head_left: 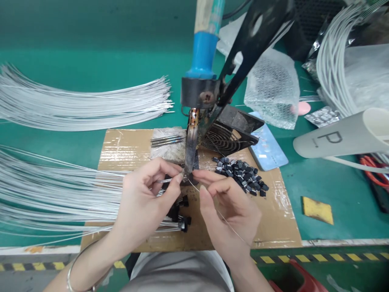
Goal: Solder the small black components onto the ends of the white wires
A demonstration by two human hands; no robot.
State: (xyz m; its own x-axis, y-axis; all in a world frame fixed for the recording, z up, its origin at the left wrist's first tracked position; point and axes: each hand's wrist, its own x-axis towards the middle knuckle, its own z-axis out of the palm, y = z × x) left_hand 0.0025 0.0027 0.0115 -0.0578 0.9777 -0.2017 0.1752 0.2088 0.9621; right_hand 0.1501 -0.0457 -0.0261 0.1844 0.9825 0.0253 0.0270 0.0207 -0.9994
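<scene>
My left hand (pixel 142 202) pinches the end of a thin white cable (pixel 165 180) and holds it against the tip of a fixed soldering iron (pixel 191 140) with a blue handle. My right hand (pixel 229 213) pinches a thin solder wire (pixel 221 217) and brings its end to the same tip. Both hands meet just below the iron, above a taped cardboard pad (pixel 282 215). Several white cables with black end pieces (pixel 182 221) lie under my left hand.
Bundles of white cables (pixel 75 103) fan across the left of the green bench. A pile of small black parts (pixel 241 174) and a black fan (pixel 227 136) sit right of the iron. Bubble wrap (pixel 272 91), a white tube (pixel 340 138) and a yellow sponge (pixel 317 209) lie further right.
</scene>
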